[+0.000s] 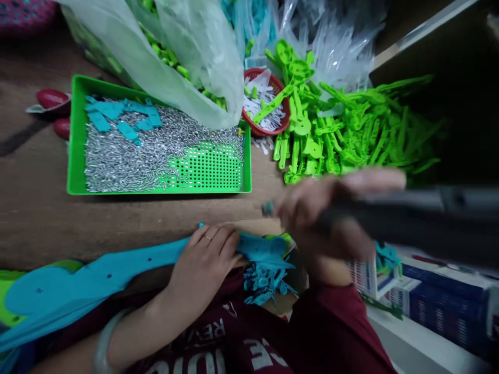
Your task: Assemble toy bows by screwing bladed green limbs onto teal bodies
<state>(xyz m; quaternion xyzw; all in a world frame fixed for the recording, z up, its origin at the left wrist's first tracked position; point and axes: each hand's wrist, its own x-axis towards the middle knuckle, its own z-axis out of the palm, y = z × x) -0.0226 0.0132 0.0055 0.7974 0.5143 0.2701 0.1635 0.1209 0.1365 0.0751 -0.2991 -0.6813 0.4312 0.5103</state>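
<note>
My left hand [208, 259], with a ring and a bracelet, lies closed over a long blue plastic part [128, 267] at the table's near edge. Its fingertips curl over the part's edge. My right hand [323, 218] is blurred by motion and wrapped round a dark, elongated tool [409, 215] that reaches in from the right edge. A small greenish tip [267, 208] points left from that hand, above the table. Just beyond my left hand stands a green tray [156, 191] holding many small metal pieces [120, 161] and several blue plastic pieces [111, 110].
Bright green plastic parts [351, 130] are heaped at the right back. Beside them is a red basket [286, 111] with white pieces. A plastic bag [210, 57] overhangs the tray. Small blue parts [265, 283] lie below the table edge, and boxes [440, 306] stand at lower right.
</note>
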